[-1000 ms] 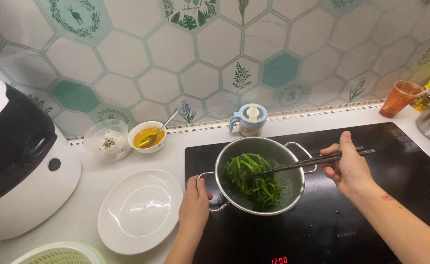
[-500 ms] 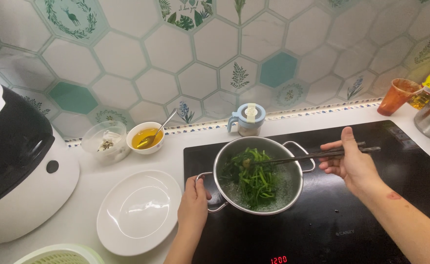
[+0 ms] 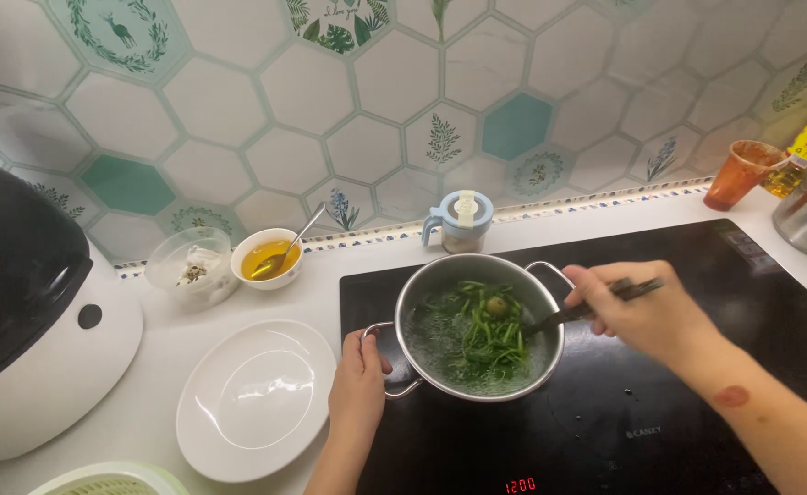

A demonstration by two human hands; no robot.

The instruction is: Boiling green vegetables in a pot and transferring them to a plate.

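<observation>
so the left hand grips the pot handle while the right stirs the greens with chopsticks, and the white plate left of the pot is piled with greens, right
Not quite: the head view shows the white plate bare. The greens are in the pot, stirred with chopsticks by the right hand, the left hand on its handle.

Left hand and right hand bare, no sleeves or rings visible; right forearm bears an oval reddish mark.

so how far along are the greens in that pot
Done: greens are in the water of the steel pot on the black cooktop. In hand: left hand holds a pot handle, right hand stirs with dark chopsticks. Left: the white plate is bare.
</observation>
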